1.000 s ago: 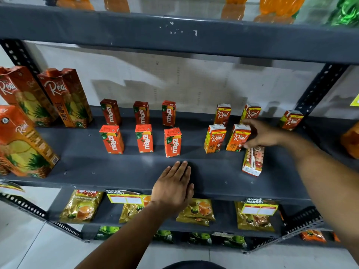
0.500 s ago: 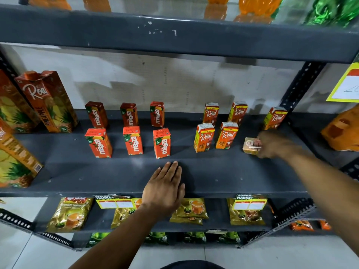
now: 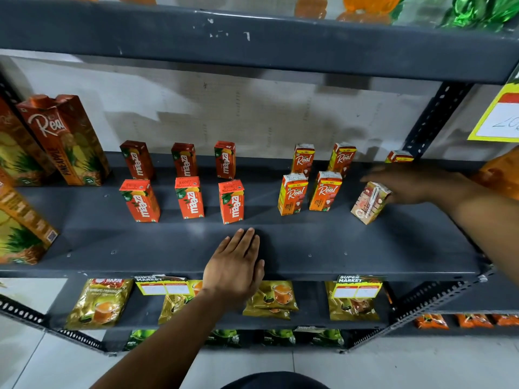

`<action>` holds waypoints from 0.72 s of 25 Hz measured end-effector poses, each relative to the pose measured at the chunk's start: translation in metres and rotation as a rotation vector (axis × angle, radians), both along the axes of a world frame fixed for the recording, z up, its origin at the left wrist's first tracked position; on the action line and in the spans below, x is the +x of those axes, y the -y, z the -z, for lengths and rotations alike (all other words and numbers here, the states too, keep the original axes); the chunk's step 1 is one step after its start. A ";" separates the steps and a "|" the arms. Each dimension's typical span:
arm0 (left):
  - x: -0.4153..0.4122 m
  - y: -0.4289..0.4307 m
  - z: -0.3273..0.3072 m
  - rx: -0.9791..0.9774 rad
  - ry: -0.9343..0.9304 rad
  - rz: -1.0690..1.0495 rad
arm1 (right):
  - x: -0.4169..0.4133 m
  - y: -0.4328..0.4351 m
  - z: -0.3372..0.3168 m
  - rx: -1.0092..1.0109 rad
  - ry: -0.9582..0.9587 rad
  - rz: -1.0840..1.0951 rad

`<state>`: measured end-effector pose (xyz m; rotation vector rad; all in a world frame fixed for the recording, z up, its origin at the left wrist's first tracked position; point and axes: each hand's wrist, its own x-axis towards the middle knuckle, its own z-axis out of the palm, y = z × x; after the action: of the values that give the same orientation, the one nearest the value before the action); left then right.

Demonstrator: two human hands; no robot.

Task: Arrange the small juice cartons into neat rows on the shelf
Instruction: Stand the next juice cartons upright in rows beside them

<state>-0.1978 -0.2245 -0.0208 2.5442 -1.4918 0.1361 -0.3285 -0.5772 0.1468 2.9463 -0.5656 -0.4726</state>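
On the grey shelf (image 3: pixel 309 248), several red Maaza cartons (image 3: pixel 189 196) stand in two rows of three. To their right, small Real cartons (image 3: pixel 325 190) stand two behind, two in front. One more Real carton (image 3: pixel 398 157) peeks out at the back right, above my right wrist. My right hand (image 3: pixel 407 183) holds a tilted Real carton (image 3: pixel 370 202) to the right of the front pair. Its straw side faces me and its lower corner is near the shelf. My left hand (image 3: pixel 236 265) lies flat on the shelf's front edge, holding nothing.
Tall Real pineapple cartons (image 3: pixel 67 138) crowd the left end of the shelf. An orange pack (image 3: pixel 500 175) sits at the far right, under a yellow sign (image 3: pixel 497 119). The upper shelf beam (image 3: pixel 252 37) hangs low overhead. Tea packets (image 3: pixel 101 301) and price tags (image 3: pixel 163 286) fill the shelf below.
My right hand has moved the loose Real carton from the shelf's front to beside the front Real pair and turned it nearly upright. My left hand has stayed put.
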 end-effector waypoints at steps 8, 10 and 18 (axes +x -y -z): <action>-0.001 0.001 -0.005 0.006 -0.019 0.002 | 0.015 0.012 0.017 0.084 0.202 0.348; -0.002 0.006 -0.007 -0.011 -0.110 -0.019 | 0.017 0.013 0.022 0.117 0.248 0.367; 0.019 0.097 -0.038 -0.434 -0.921 -0.234 | -0.017 0.046 0.039 0.799 0.523 0.457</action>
<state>-0.1786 -0.3213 0.0169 1.9565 -0.7060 -0.5448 -0.3454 -0.6231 0.1076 3.7122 -1.4134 0.1094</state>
